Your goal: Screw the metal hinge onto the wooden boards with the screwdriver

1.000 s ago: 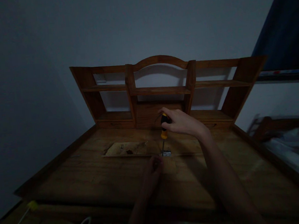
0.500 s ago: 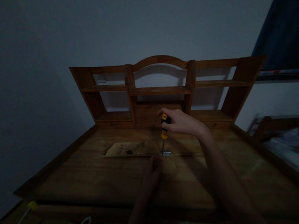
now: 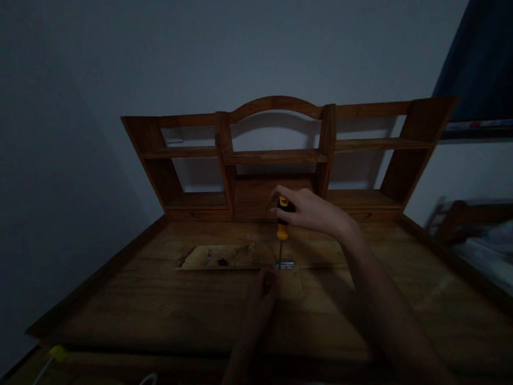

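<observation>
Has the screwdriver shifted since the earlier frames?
No, not visibly: against the shelf, the screwdriver stands in the same spot, its tip by the left end of the hinge. Whether it turned, I cannot tell.

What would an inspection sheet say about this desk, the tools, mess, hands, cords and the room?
Surface: wooden desktop, with a pale rough patch.
Job's things: yellow and black screwdriver, tip at a small metal fitting.
Clutter: thin object at left, too dim to identify.
Hands: right hand grips the screwdriver; left hand is by the metal fitting, hold unclear.
Cables: white cords, front left.
Surroundings: wooden shelves, wall, dark blue panel at right.
</observation>
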Demonstrator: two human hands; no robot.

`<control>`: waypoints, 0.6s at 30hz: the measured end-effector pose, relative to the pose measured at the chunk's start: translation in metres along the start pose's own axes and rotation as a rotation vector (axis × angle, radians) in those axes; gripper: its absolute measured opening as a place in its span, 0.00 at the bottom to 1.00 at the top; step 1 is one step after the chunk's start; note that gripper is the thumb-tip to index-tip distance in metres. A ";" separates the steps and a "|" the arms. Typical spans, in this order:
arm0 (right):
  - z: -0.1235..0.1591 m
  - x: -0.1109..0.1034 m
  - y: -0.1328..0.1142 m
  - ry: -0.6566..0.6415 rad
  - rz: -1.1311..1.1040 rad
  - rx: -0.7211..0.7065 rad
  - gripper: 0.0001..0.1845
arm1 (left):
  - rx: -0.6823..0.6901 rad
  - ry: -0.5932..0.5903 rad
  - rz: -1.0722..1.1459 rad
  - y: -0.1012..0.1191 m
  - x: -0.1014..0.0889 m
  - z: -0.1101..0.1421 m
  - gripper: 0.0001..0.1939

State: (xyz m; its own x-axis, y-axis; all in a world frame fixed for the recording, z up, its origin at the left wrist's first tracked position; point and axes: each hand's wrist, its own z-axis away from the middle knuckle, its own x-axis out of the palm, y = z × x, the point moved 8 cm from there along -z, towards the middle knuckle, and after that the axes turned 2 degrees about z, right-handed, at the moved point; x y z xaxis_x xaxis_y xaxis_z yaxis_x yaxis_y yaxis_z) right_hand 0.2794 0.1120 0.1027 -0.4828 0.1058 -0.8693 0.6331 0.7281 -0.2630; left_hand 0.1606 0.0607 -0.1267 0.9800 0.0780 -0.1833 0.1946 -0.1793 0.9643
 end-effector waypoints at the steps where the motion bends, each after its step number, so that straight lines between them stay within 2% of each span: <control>1: 0.000 0.000 0.001 -0.002 0.000 0.005 0.17 | 0.007 -0.004 0.002 0.001 0.000 0.000 0.08; 8: 0.004 -0.003 0.000 -0.081 -0.015 -0.025 0.22 | 0.010 -0.009 0.020 0.000 0.001 0.000 0.08; 11: 0.003 -0.002 0.001 -0.057 0.008 -0.009 0.20 | 0.000 -0.002 -0.008 0.000 0.000 0.000 0.08; 15: 0.002 -0.001 0.008 -0.020 0.047 0.080 0.20 | -0.010 -0.016 -0.010 0.004 0.000 0.001 0.10; 18: 0.003 0.000 0.007 -0.034 0.031 0.064 0.20 | -0.010 -0.013 -0.009 0.006 0.000 0.002 0.09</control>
State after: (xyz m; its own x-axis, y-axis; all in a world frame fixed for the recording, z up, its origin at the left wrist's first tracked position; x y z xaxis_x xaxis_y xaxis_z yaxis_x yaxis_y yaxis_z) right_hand 0.2857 0.1152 0.1000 -0.4418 0.1038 -0.8911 0.6852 0.6802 -0.2604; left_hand 0.1615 0.0573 -0.1210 0.9786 0.0665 -0.1948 0.2035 -0.1686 0.9645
